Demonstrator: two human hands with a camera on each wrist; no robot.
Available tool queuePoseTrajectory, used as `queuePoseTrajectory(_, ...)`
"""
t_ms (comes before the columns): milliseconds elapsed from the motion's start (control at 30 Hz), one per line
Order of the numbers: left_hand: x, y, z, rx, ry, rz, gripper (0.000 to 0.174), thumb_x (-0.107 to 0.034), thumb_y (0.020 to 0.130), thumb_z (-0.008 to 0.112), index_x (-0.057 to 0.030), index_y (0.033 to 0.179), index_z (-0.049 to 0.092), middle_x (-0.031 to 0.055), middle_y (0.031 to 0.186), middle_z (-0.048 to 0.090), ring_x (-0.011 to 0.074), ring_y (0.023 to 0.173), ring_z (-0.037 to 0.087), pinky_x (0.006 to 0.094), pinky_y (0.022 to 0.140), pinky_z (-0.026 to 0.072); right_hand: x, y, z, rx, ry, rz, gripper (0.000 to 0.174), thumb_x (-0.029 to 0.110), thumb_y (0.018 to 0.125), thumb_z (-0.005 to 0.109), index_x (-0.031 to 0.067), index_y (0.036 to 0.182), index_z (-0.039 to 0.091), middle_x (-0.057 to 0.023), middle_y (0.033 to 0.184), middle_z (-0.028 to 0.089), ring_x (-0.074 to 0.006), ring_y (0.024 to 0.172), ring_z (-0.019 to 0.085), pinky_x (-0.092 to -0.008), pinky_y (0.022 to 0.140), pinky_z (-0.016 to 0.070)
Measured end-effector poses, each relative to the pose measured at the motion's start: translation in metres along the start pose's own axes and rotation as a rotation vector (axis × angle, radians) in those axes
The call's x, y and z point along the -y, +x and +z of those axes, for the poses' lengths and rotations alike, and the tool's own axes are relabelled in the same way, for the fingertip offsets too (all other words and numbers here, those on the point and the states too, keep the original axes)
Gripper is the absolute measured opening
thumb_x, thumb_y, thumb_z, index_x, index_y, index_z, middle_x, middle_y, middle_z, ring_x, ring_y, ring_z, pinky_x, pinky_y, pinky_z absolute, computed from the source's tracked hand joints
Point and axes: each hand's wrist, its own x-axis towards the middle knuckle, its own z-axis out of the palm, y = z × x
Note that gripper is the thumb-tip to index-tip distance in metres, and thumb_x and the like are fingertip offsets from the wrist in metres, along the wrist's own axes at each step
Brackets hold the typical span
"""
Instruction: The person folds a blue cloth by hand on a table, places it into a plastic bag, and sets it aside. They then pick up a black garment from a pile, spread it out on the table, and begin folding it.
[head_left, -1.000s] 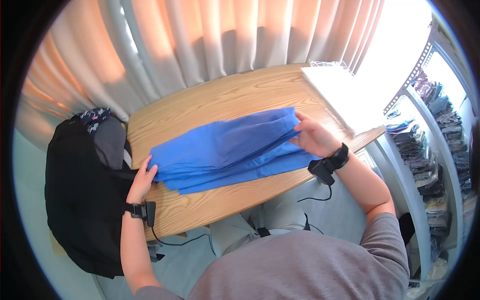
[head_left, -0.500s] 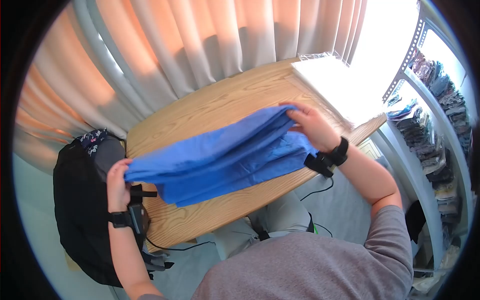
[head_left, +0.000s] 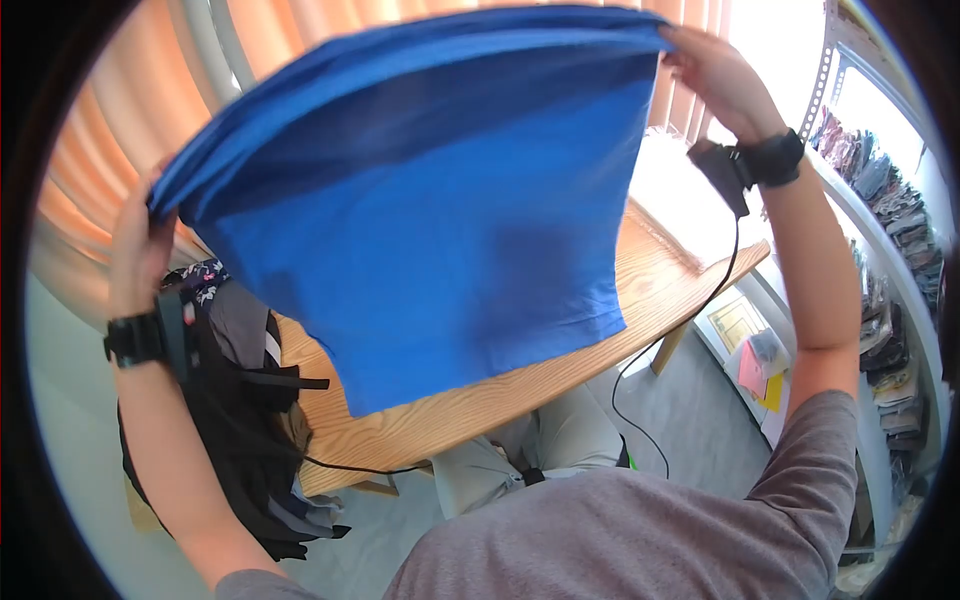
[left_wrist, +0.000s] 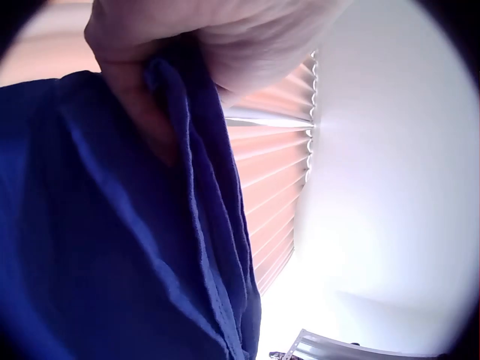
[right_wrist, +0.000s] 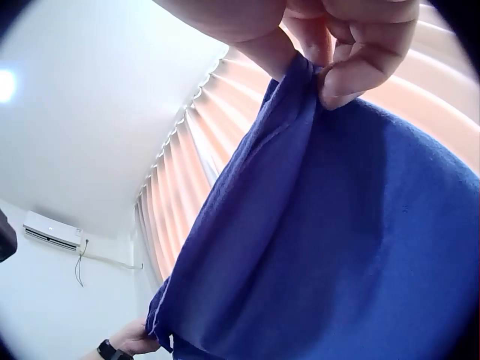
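Head view: holding cloth (head_left: 430, 210) up flat in the air over the worktop (head_left: 665, 285), lower edge hanging in front of the wood. Pinching the top left corner with left grip (head_left: 140, 240), curled round bunched fabric. Pinching the top right corner with right grip (head_left: 715, 75), higher in frame. Backpack (head_left: 250, 400) beside the worktop's left end, pale stack (head_left: 690, 190) on its right end, curtain (head_left: 95, 140) behind, shelves (head_left: 885, 200) at right.

Left wrist view: left grip (left_wrist: 202, 45) closed tight on folded cloth (left_wrist: 97, 247) edge, fabric dropping below; curtain (left_wrist: 274, 187) beyond.

Right wrist view: thumb and fingertips (right_wrist: 349, 79) of right grip (right_wrist: 315, 37) nipping cloth (right_wrist: 337, 247) corner; fabric stretched across to left grip (right_wrist: 135, 339) far off; curtain (right_wrist: 195, 172) and air conditioner (right_wrist: 51, 229) behind.
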Motion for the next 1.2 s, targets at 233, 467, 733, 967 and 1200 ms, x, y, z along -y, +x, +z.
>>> queuePoseTrajectory(233, -0.087, 0.024, 0.02, 0.106, -0.017, 0.158, 0.03, -0.018, 0.092, 0.048, 0.0017, 0.113, 0.057, 0.0066, 0.103, 0.062, 0.0129, 0.097, 0.056, 0.0261, 0.091, 0.0412, 0.06, 0.021, -0.045, -0.073, -0.124, -0.043, 0.025, 0.029, 0.091, 0.052, 0.006, 0.094, 0.062, -0.0019, 0.084, 0.064, -0.0083, 0.074, 0.058, -0.0211, 0.069, 0.0444)
queuePoseTrajectory(467, -0.09, 0.026, 0.029, 0.213, 0.043, 0.12, 0.028, -0.017, 0.087, 0.05, 0.0022, 0.105, 0.06, 0.0067, 0.097, 0.062, 0.0147, 0.091, 0.058, 0.0275, 0.086, 0.0444, 0.094, 0.002, -0.024, -0.158, -0.365, 0.103, 0.024, 0.019, 0.088, 0.047, 0.0017, 0.081, 0.062, -0.0034, 0.067, 0.063, -0.0074, 0.055, 0.055, -0.0194, 0.05, 0.0404)
queuePoseTrajectory(733, -0.103, 0.012, 0.033, 0.124, 0.145, -0.038, 0.012, -0.016, 0.084, 0.057, -0.0049, 0.085, 0.062, 0.0016, 0.077, 0.063, 0.0107, 0.069, 0.059, 0.0213, 0.063, 0.0484, 0.141, -0.02, -0.038, -0.194, -0.315, 0.068, 0.024, 0.025, 0.089, 0.046, 0.0058, 0.096, 0.059, -0.0052, 0.074, 0.066, -0.0109, 0.061, 0.06, -0.0223, 0.054, 0.0425)
queuePoseTrajectory(967, -0.109, 0.002, 0.029, 0.222, 0.346, -0.076, 0.011, -0.013, 0.081, 0.063, -0.006, 0.074, 0.06, 0.0028, 0.069, 0.059, 0.0107, 0.054, 0.052, 0.0222, 0.052, 0.043, 0.116, -0.006, -0.048, -0.114, -0.13, -0.251, 0.033, 0.031, 0.093, 0.046, 0.0028, 0.107, 0.057, -0.0122, 0.096, 0.066, -0.018, 0.087, 0.064, -0.0272, 0.079, 0.0486)
queuePoseTrajectory(1200, -0.101, -0.024, 0.051, 0.063, 0.374, -0.218, 0.009, -0.016, 0.077, 0.065, -0.0096, 0.074, 0.06, 0.0008, 0.069, 0.059, 0.0108, 0.065, 0.054, 0.0288, 0.068, 0.0468, 0.104, -0.004, -0.034, -0.166, 0.063, -0.155, 0.033, 0.027, 0.092, 0.046, -0.0003, 0.109, 0.056, -0.0121, 0.097, 0.065, -0.018, 0.089, 0.062, -0.0281, 0.083, 0.0476)
